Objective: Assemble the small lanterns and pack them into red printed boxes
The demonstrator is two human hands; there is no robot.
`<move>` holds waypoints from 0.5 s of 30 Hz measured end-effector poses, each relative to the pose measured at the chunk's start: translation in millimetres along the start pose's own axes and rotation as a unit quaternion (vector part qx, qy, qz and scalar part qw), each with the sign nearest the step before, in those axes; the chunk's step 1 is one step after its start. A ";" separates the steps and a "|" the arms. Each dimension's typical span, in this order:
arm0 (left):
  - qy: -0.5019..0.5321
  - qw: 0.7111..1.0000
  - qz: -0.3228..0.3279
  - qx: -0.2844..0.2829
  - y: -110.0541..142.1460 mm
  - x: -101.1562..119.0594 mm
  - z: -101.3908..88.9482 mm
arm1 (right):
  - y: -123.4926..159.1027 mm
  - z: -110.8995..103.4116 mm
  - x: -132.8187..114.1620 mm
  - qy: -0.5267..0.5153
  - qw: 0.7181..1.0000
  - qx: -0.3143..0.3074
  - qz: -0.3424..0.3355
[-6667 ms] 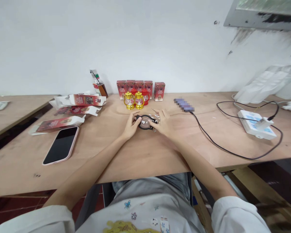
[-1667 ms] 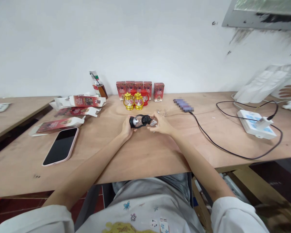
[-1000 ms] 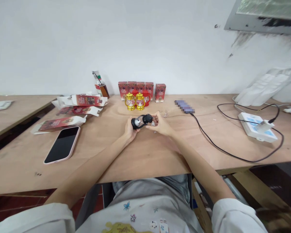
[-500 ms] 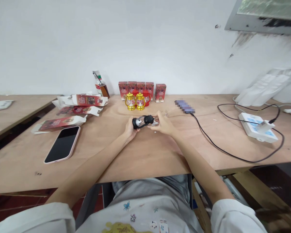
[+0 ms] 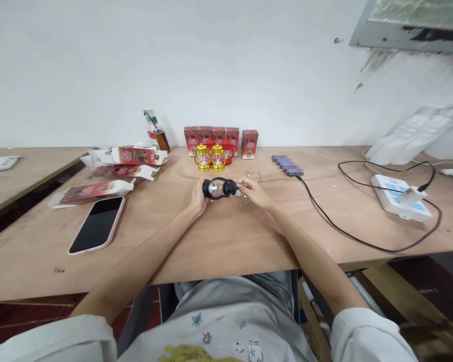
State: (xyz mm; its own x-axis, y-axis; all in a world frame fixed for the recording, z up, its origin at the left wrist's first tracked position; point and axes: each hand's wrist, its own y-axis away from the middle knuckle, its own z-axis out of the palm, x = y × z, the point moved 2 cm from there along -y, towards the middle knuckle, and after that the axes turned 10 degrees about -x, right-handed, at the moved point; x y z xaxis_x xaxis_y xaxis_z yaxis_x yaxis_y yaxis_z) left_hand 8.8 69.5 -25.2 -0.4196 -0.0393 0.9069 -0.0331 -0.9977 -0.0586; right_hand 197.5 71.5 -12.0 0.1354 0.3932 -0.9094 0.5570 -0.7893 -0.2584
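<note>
A small black lantern (image 5: 217,188) with a clear chamber lies sideways above the table, its base to the left. My left hand (image 5: 199,197) is closed around that base. At the lantern's top end, my right hand (image 5: 254,191) has its fingers pinched together. What exactly sits between those fingertips is too small to make out. Small shiny bits (image 5: 243,204) lie on the table under the right hand. Just beyond the hands stand two gold lanterns (image 5: 218,160), with red lanterns (image 5: 228,153) partly hidden behind them.
Several red printed boxes (image 5: 250,145) stand along the wall. Opened boxes (image 5: 94,191) and a phone (image 5: 97,225) lie at left, with a bottle (image 5: 160,138) behind. To the right are a purplish device (image 5: 287,166), its black cable (image 5: 334,229) and a power strip (image 5: 400,198).
The black lantern has turned slightly, showing its handle loop more openly. My right hand's fingers have drawn together at its top end. More shiny bits show on the table.
</note>
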 end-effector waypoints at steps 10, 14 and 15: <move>-0.028 0.999 0.028 0.025 -4.4 -0.8 -5.7 | 2.7 -2.0 8.2 0.105 0.992 0.073 -0.006; -0.068 0.995 0.064 0.026 -3.0 1.0 -5.4 | 6.4 -1.6 -1.0 0.187 0.980 0.068 0.008; -0.079 0.993 0.078 0.027 -2.5 1.8 -5.4 | 7.0 -1.9 -2.4 0.208 0.975 0.070 0.013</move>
State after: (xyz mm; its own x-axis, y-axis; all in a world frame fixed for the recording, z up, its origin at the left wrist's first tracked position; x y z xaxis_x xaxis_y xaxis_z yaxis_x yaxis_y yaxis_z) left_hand 3.2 72.2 -25.6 -0.2674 -0.1982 0.9430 0.0724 -0.9800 -0.1854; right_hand 202.7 65.9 -11.0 0.4857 0.5060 -0.7128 0.4345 -0.8473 -0.3054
